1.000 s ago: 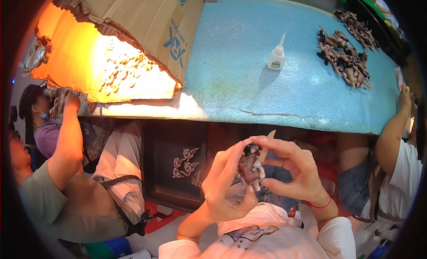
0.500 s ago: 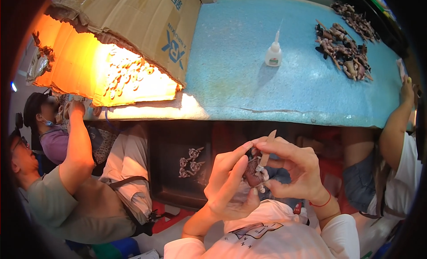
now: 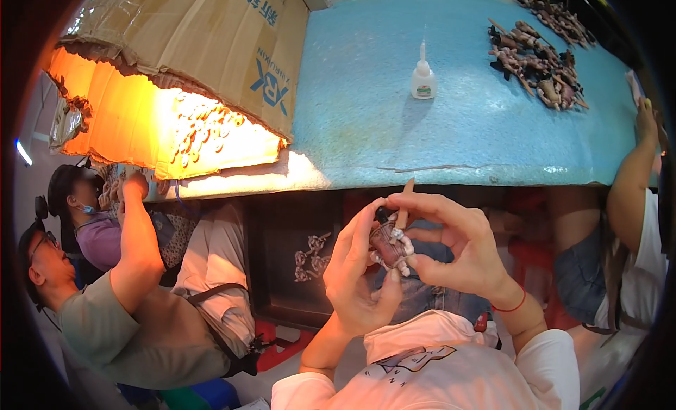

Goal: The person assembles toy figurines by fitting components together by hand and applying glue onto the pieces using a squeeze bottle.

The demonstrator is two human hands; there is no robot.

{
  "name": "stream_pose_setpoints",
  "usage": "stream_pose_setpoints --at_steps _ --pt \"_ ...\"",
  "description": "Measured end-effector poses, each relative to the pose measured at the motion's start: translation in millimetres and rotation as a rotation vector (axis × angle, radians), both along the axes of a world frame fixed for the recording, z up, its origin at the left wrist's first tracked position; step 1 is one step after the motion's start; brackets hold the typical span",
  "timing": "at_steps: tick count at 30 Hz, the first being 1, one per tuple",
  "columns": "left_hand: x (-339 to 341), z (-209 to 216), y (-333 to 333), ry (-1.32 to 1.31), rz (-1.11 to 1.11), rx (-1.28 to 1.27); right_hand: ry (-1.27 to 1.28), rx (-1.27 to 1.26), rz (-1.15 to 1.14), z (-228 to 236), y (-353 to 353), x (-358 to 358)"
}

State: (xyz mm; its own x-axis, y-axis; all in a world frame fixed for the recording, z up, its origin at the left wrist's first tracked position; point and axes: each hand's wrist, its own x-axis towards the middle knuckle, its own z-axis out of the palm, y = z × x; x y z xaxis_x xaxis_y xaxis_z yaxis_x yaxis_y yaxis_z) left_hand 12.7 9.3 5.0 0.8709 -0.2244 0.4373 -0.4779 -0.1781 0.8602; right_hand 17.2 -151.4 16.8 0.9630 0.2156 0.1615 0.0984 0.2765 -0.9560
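Observation:
Between my two hands, just before the table's near edge, is a small figurine (image 3: 389,249) with a brown body, pale limbs and a dark top. A flat tan blade-shaped piece (image 3: 403,211) sticks up from its side. My left hand (image 3: 358,272) grips the figurine from the left, its fingers curled behind and hiding part of it. My right hand (image 3: 461,251) closes on it from the right, thumb at the lower pale limb and forefinger near the blade-shaped piece. Whether the blade is fixed to the figurine I cannot tell.
A glue bottle (image 3: 423,82) with a thin nozzle stands on the blue table (image 3: 352,93). Similar figurines (image 3: 539,68) lie piled at the right. A cardboard box (image 3: 190,36) shelters brightly lit small pieces at the left. Below is a dark tray (image 3: 282,308) with several small parts. People sit on both sides.
My hands have moved slightly toward the table and left with the figurine. My left fingers have drawn more upright around it. The whole view has shifted a little.

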Motion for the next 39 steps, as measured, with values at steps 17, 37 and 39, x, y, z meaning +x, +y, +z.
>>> stream_pose_setpoints --at_steps 17,37,39 --pt "9.8 1.5 4.8 1.045 -0.545 -1.011 -0.257 -0.451 -0.189 0.1 -32.6 0.9" --pt "-2.9 -18.2 -1.4 1.161 -0.901 -1.392 -0.551 -0.750 -0.400 23.6 -21.0 -12.5" --pt "-2.6 -13.5 -3.7 1.167 -0.929 -1.414 -0.574 -0.755 -0.411 24.1 -21.1 -14.6"
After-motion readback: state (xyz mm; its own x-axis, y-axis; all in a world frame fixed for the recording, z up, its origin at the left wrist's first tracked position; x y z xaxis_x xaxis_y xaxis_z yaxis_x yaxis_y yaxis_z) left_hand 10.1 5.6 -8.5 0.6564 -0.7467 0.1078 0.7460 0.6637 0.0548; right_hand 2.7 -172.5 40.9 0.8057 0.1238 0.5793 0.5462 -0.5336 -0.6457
